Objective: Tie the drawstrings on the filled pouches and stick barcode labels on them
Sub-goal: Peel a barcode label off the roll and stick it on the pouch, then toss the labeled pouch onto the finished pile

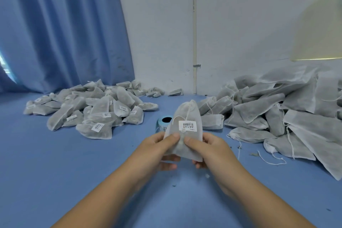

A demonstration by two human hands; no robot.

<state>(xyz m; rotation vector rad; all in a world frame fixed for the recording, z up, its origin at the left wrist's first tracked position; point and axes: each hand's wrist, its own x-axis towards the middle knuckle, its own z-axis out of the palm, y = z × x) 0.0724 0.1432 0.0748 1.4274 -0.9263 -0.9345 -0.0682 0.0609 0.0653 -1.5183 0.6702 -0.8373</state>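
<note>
A white fabric pouch (185, 116) stands upright between my hands above the blue table, its neck gathered by a drawstring (187, 111). A barcode label (188, 126) is stuck on its front. My left hand (159, 149) pinches the pouch's lower left side, thumb on the front. On the lower right, my right hand (207, 149) pinches it the same way. A blue label roll (162, 122) lies on the table just behind the pouch, partly hidden by it.
A heap of labelled pouches (96, 111) lies at the back left. A larger heap of pouches without visible labels (277, 114) fills the right side, loose strings trailing onto the blue table (55, 163). A blue curtain (64, 29) and a white wall stand behind.
</note>
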